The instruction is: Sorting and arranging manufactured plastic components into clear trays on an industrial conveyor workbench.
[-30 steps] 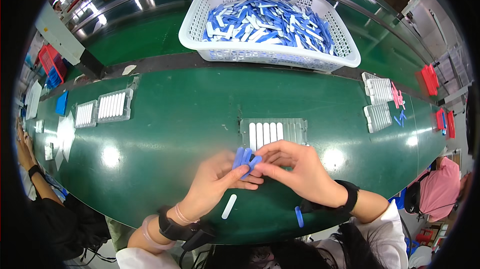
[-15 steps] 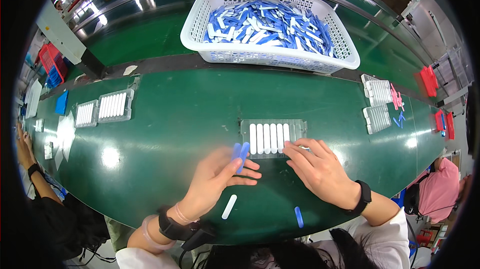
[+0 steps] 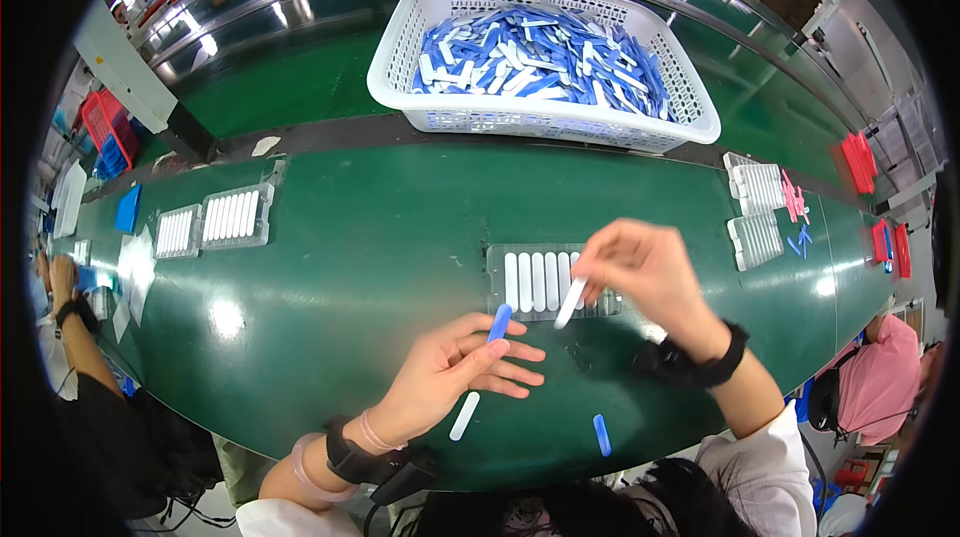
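Observation:
My left hand (image 3: 435,377) pinches a blue strip with rounded ends (image 3: 499,323), like a small nail file, between thumb and forefinger; its other fingers are spread. In my right hand (image 3: 648,272) is a white strip (image 3: 571,304) of the same shape, held by its upper end and tilted over the near edge of a clear plastic tray (image 3: 496,289). Several white strips stand side by side in this tray, and my right hand hides its right part. On the table near me lie a loose white strip (image 3: 464,416) and a loose blue strip (image 3: 602,435).
Beyond the green table (image 3: 380,207) stands a white perforated basket (image 3: 540,125) heaped with blue and white strips. Two filled trays (image 3: 237,215) lie at left, and clear trays (image 3: 757,241) with pink pieces (image 3: 795,199) at right. A co-worker's hand (image 3: 63,282) is at far left.
My right hand has lifted from the tray's near edge, moved up, and now holds a white strip. My left hand has shifted slightly right and shows one blue strip instead of two.

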Motion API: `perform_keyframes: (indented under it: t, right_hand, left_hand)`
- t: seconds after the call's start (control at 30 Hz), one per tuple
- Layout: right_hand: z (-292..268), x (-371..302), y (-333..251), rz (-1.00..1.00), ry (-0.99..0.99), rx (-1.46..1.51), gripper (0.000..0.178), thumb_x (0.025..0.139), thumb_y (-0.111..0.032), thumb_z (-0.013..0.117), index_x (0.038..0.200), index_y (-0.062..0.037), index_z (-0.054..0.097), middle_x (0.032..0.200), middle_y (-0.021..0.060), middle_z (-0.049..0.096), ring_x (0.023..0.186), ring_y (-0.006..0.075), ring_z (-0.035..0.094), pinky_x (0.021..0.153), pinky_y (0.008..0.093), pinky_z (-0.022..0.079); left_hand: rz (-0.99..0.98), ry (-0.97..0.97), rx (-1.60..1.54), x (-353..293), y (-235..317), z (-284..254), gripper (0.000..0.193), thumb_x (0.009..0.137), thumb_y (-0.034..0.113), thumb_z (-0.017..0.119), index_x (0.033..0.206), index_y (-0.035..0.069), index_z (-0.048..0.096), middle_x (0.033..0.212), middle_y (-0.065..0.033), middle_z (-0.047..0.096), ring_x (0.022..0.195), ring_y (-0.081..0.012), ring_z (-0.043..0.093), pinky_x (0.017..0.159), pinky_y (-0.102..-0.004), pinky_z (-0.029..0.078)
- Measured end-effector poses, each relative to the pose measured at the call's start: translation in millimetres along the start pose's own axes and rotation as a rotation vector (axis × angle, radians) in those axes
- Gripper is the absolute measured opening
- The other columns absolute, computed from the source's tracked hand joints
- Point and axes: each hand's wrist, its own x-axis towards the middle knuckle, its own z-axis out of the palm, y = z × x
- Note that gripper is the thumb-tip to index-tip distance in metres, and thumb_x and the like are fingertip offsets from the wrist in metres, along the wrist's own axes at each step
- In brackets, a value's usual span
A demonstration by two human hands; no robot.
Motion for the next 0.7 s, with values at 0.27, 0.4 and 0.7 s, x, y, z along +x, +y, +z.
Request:
perform_keyframes:
  t: [0.27, 0.4, 0.7]
  right_hand:
    - [-38, 32, 1, 0.029, -0.040, -0.612, 0.016, 0.068, -0.001, 0.068, 0.079, 0.0041, 0.058, 0.070, 0.0040, 0.059, 0.068, 0.0080, 0.056, 0.061, 0.0185, 0.045]
    - [-45, 31, -1, 0.074, -0.096, -0.464, 0.016, 0.068, -0.002, 0.067, 0.082, 0.0045, 0.062, 0.073, 0.0051, 0.060, 0.063, 0.0068, 0.052, 0.059, 0.0208, 0.043]
    - [-44, 46, -3, 0.087, -0.254, -0.676, 0.017, 0.064, -0.007, 0.068, 0.079, -0.0011, 0.067, 0.063, 0.0051, 0.057, 0.058, 0.0102, 0.050, 0.055, 0.0238, 0.040]
  left_hand:
    - [0.034, -0.029, -0.020, 3, -5, 0, 0.029, 0.092, 0.013, 0.038, 0.115, -0.003, 0.040, 0.106, -0.0212, 0.053, 0.092, -0.0297, 0.058, 0.077, -0.0349, 0.050]
    - [0.051, -0.044, -0.010, 2, -6, -1, 0.028, 0.092, 0.013, 0.037, 0.115, -0.003, 0.041, 0.106, -0.0202, 0.053, 0.092, -0.0289, 0.058, 0.078, -0.0345, 0.050]
    - [0.027, -0.063, 0.015, 4, -8, -3, 0.029, 0.092, 0.013, 0.037, 0.115, -0.003, 0.042, 0.105, -0.0190, 0.054, 0.091, -0.0280, 0.059, 0.078, -0.0336, 0.049]
